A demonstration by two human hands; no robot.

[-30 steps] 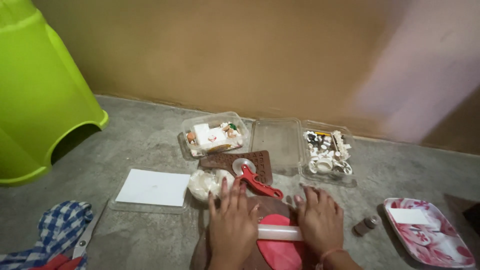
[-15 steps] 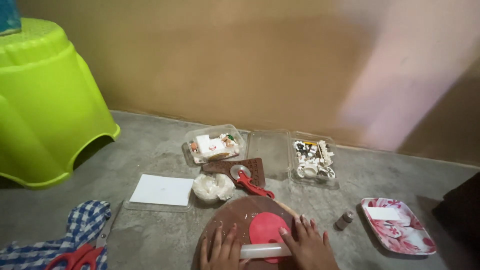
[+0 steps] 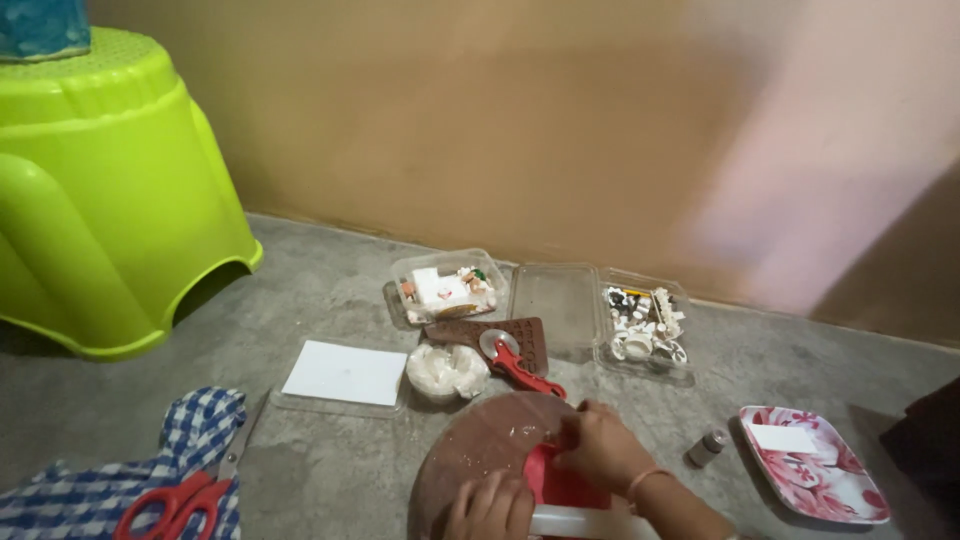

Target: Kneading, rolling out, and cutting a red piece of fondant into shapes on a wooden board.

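Note:
A round brown board (image 3: pixel 475 445) lies on the floor in front of me. On it lies a flat red dough sheet (image 3: pixel 565 488) with a white rolling pin (image 3: pixel 585 522) across its near edge. My right hand (image 3: pixel 600 450) pinches the far left edge of the red sheet. Low in the frame, my left hand (image 3: pixel 490 510) rests with bent fingers on the board, just left of the rolling pin's end. It is partly cut off by the frame, so its grip is unclear.
Beyond the board lie a red-handled wheel cutter (image 3: pixel 520 366), a brown mould (image 3: pixel 500 335), a white lump (image 3: pixel 447 371), a white card (image 3: pixel 345 373) and clear boxes (image 3: pixel 445 288) (image 3: pixel 645 325). A green stool (image 3: pixel 110 200) stands left. Red scissors (image 3: pixel 175 500) lie on checked cloth (image 3: pixel 200 425). A small bottle (image 3: pixel 708 447) and floral plate (image 3: pixel 815 478) sit right.
The view has tilted up, so the hands sit lower in frame. Both hands were flat on the rolling pin; now the right hand has left it and pinches the red sheet's edge.

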